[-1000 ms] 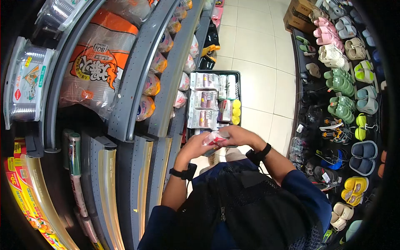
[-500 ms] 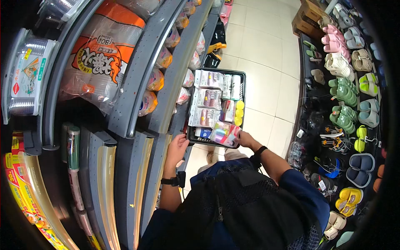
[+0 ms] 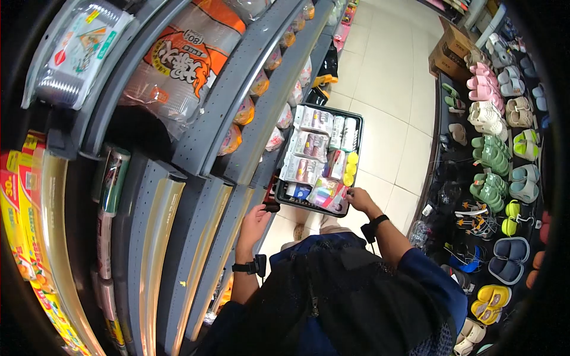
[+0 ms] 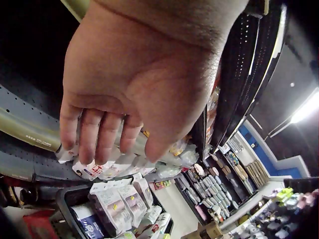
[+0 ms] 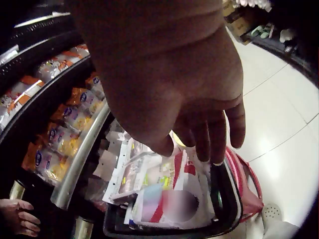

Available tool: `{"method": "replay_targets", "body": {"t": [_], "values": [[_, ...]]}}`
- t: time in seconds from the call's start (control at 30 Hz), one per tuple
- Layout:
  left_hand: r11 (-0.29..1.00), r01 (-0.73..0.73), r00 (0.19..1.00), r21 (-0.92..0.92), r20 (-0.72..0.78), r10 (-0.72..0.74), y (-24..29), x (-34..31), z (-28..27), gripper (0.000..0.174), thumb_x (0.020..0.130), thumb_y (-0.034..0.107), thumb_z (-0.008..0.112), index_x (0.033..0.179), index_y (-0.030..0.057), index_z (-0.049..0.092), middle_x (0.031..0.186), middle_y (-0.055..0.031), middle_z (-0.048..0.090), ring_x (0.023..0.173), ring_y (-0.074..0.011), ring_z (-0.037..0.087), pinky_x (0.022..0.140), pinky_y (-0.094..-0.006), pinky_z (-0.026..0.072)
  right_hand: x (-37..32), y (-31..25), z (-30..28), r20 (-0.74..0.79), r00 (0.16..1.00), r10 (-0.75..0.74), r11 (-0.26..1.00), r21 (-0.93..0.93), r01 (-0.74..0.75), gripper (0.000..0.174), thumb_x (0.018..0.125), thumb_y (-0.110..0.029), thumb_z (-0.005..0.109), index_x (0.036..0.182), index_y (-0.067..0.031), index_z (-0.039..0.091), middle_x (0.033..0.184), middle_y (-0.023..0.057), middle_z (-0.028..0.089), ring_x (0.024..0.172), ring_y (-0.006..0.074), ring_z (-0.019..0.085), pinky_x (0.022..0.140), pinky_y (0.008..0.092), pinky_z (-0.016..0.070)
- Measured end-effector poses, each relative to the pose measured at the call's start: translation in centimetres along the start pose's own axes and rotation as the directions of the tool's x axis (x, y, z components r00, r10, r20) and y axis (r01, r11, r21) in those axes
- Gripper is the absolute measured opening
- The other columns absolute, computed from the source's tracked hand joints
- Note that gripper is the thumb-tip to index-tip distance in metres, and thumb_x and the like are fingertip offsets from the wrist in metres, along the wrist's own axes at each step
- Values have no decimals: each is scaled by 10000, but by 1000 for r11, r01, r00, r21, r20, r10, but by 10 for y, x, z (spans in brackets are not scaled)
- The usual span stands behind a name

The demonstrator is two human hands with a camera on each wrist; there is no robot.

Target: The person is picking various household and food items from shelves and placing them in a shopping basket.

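In the head view a black basket (image 3: pixel 284 200) stands in front of the person, filled with packaged goods. A clear pack with pastel colours and a red stripe (image 3: pixel 328 194) lies in its near right corner. The right hand (image 3: pixel 360 200) is at that corner; in the right wrist view its loosely bent fingers hang over the pack and the basket rim, nothing gripped between them. Beside the shelf fronts, left of the basket, the left hand (image 3: pixel 255 221) is held with fingers extended and holds nothing. White-labelled packs (image 3: pixel 310 146) and yellow-lidded items (image 3: pixel 351 163) fill the basket's other parts.
Shelves with bagged cups (image 3: pixel 184 59) and orange-and-clear packs (image 3: pixel 244 111) run along the left. A shoe rack (image 3: pixel 490 155) lines the right side, with cardboard boxes (image 3: pixel 450 50) at its far end. Pale floor tiles (image 3: pixel 386 118) lie between. A red-pink object (image 5: pixel 247 186) is beside the basket.
Both hands held a small package before the body; the right hand then laid the pastel pack in the basket. The left hand moved left, away from it. The view has shifted slightly.
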State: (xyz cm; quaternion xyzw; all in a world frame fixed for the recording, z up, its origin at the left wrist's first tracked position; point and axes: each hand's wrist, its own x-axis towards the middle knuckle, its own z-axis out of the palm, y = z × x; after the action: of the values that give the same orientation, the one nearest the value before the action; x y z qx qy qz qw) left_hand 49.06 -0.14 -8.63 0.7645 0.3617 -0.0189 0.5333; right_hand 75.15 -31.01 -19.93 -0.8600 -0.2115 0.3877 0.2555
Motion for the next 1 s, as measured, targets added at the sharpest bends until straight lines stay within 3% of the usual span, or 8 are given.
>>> {"method": "replay_targets", "body": {"t": [0.17,0.23,0.37,0.6,0.77,1.0], "values": [[999,16,1000,-29,1,-16,2,-11,-6,435,918,187,668,1276,-29,549,1103,-227,678,986,-271,685,846,-356,548,-18,-22,-11,-17,1000,19,999,45,-18,321,883,-281,608,1067,-35,699,951,226,699,887,382,677,799,432,534],[1000,21,1000,-17,6,-21,2,-15,-9,407,920,141,661,1267,-43,552,1101,-198,674,988,-214,667,838,-313,531,-25,-28,-7,-93,992,-84,996,21,86,330,886,-280,609,1082,-27,688,942,221,703,865,382,681,794,429,536],[1000,-22,1000,-9,3,22,-2,-23,-14,403,919,140,663,1263,-41,557,1085,-198,682,979,-214,672,831,-317,533,-41,-35,4,-123,982,-147,989,-36,143,378,888,-254,615,1174,-10,651,937,233,704,848,361,694,782,413,547],[998,-57,998,-25,40,58,-19,-34,-19,405,912,146,672,1254,-43,565,1056,-195,692,958,-223,682,830,-322,538,-88,-57,18,-133,979,-156,987,-63,149,401,891,-222,636,1218,10,624,956,220,712,856,342,704,791,402,553],[997,-78,991,4,112,77,-32,-40,-17,408,916,158,668,1250,-51,566,1086,-193,682,976,-222,676,833,-320,538,-133,-75,19,-208,974,-94,991,77,112,378,882,-209,639,1202,-8,628,971,225,709,854,341,706,783,409,556],[988,-151,982,-13,116,152,-17,-51,6,390,911,191,665,1224,-28,590,1072,-210,690,975,-269,691,847,-356,548,-169,-53,11,-268,961,-74,991,88,101,400,878,-203,640,1222,0,618,980,221,713,843,332,711,784,406,559]]}}
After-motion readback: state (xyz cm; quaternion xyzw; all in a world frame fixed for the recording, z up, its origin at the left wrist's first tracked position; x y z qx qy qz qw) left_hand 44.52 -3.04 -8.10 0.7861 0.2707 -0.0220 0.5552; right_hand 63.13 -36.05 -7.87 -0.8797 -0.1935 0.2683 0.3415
